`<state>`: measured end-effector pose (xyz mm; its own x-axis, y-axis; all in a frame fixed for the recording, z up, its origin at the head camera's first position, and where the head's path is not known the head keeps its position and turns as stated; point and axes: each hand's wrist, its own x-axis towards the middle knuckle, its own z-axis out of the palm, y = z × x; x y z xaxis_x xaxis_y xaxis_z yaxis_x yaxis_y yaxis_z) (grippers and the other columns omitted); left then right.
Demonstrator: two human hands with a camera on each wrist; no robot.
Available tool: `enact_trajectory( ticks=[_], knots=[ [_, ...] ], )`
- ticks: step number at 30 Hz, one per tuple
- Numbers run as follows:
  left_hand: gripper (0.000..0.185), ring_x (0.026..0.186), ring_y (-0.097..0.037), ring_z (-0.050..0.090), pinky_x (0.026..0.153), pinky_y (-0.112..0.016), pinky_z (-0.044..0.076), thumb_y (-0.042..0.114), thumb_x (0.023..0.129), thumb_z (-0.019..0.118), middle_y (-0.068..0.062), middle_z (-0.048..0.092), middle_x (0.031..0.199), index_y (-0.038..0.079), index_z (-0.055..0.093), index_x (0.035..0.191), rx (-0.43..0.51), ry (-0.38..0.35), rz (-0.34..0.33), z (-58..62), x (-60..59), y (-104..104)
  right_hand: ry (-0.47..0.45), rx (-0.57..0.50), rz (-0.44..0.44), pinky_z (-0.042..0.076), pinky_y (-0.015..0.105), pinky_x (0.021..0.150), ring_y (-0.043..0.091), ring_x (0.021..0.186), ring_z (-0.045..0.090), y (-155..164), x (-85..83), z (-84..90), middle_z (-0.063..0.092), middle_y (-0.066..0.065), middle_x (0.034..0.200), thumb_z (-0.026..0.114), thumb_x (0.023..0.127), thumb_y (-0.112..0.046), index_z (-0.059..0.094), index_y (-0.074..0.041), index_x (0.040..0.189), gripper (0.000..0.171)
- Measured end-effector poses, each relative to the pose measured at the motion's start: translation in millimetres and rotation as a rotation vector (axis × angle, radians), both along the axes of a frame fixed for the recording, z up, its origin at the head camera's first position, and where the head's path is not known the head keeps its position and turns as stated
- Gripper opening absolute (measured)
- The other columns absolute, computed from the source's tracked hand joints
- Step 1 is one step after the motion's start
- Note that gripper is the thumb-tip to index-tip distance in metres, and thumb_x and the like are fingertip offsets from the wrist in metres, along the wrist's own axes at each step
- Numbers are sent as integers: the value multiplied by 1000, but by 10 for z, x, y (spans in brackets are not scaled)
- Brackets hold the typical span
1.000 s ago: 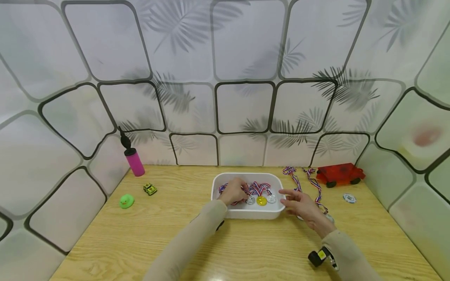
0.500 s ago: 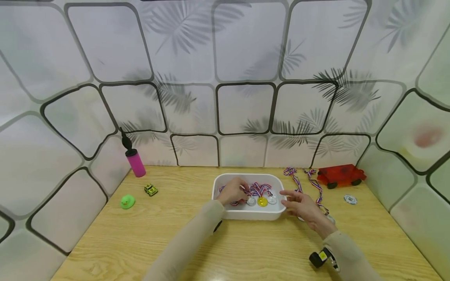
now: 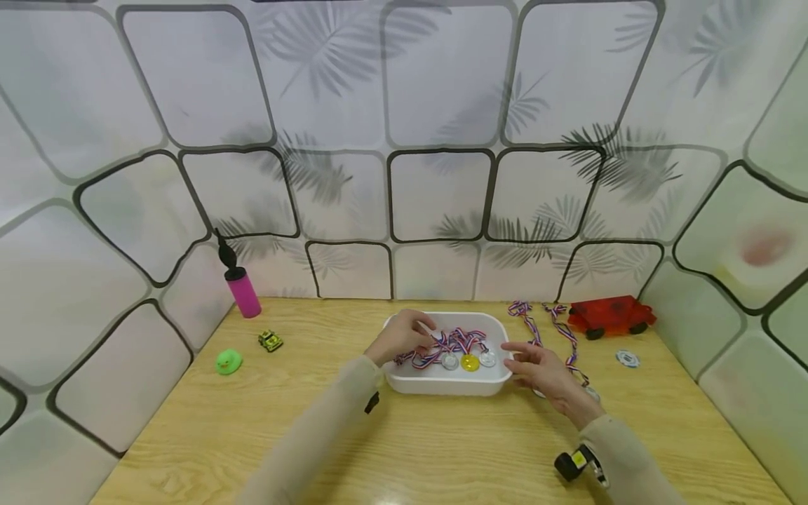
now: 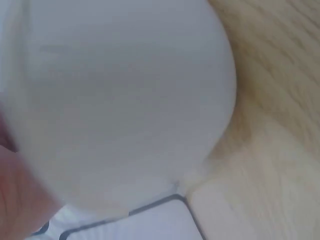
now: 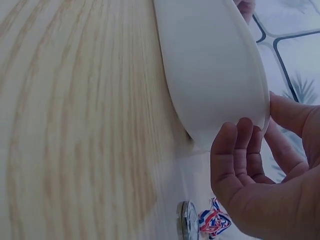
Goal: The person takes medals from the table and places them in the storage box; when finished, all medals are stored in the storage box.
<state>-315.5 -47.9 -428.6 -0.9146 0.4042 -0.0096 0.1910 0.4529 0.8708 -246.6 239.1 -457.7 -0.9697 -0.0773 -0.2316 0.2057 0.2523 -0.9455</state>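
Three medals (image 3: 468, 360) show only overhead; wrist views show the tray (image 5: 210, 75).

My left hand (image 3: 404, 335) is raised with fingers curled in a pinch; my right hand (image 3: 536, 370) lies relaxed, fingers loosely extended leftward.

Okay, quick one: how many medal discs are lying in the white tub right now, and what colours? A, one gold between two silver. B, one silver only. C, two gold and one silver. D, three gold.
A: inside the white tub a gold medal lies between two silver medals, by the left hand.
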Motion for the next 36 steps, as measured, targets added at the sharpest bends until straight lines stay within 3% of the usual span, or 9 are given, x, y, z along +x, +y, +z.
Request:
enact_trajectory(
  ticks=[4,7,12,17,23,30,33,36],
  knots=[
    [29,75,-27,71,77,-45,60,-3,86,68,-18,69,91,-10,63,114,96,-41,-1,57,16,-156,22,-30,56,57,32,83,15,93,58,53,11,-14,50,13,120,62,98,-24,46,-3,143,53],
    [28,79,-25,71,79,-44,60,-1,87,68,-17,70,94,-8,64,114,115,-38,10,100,20,-277,44,-74,96,57,32,83,11,93,62,133,11,-30,58,11,122,59,99,-25,44,0,144,53],
    [26,87,-31,69,71,-35,60,5,89,70,-13,70,94,-3,67,113,109,-6,46,113,16,-478,74,-104,141,57,32,85,8,97,66,311,-6,-47,66,4,120,56,101,-23,41,7,144,54],
    [26,72,-23,65,57,-32,51,6,89,69,-15,71,90,-4,66,113,106,18,77,60,50,-650,73,-92,123,57,28,80,9,96,67,512,-15,-37,70,-5,111,59,99,-22,43,9,141,55],
    [27,65,-16,62,54,-28,45,5,90,68,-25,70,91,-6,66,114,133,-15,99,-27,129,-798,97,-20,156,56,28,79,4,94,65,728,-5,-17,70,-11,110,61,98,-22,47,10,138,53],
    [27,68,-14,60,55,-25,45,5,88,70,-16,71,91,-5,67,113,156,-29,122,-112,219,-892,91,173,223,57,31,72,12,91,63,842,3,-36,65,19,122,65,95,-18,52,10,134,50],
    [31,74,-13,61,57,-26,48,5,85,73,-13,69,98,-3,67,114,145,-24,128,-122,246,-915,87,227,270,57,31,68,16,86,63,853,2,-52,63,24,122,67,92,-14,53,9,133,49],
    [35,80,-15,62,61,-30,51,5,84,75,-19,64,109,-2,66,117,136,-29,108,-125,264,-938,92,256,316,57,31,66,17,81,63,846,3,-70,63,24,118,68,91,-11,54,10,131,48]
  ],
)
